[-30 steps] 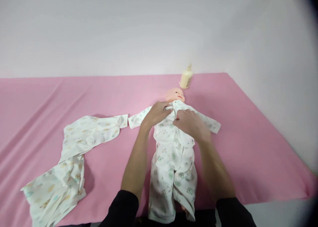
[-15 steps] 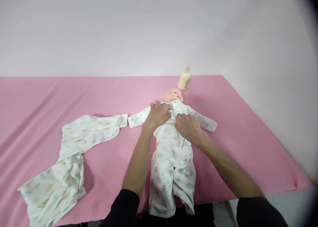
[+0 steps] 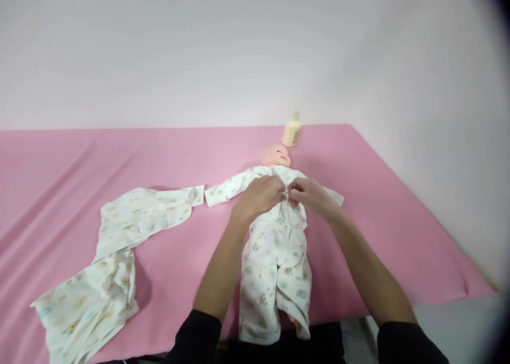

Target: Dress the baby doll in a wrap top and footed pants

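Observation:
A baby doll (image 3: 275, 155) lies on its back, dressed in a white long-sleeved top (image 3: 235, 186) and white trousers (image 3: 261, 279) with small animal prints. My left hand (image 3: 263, 195) pinches the left side of the top's front opening at the chest. Close beside it, my right hand (image 3: 308, 193) has its fingers closed on the other side of the same opening. The fingertips of both hands nearly meet at the middle seam. Whatever small fastening lies between them is hidden. A bit of the doll's foot (image 3: 294, 319) shows at one trouser leg.
Another printed white baby top (image 3: 139, 215) lies spread out to the left, with matching trousers (image 3: 90, 300) partly under it. A cream pump bottle (image 3: 292, 132) stands behind the doll's head. Pink cloth (image 3: 382, 236) covers the table, and white walls rise behind and to the right.
Both hands have moved a little down the top's front, from near the collar to mid-chest, and drawn closer together. The collar now lies closed at the neck. The view has shifted slightly.

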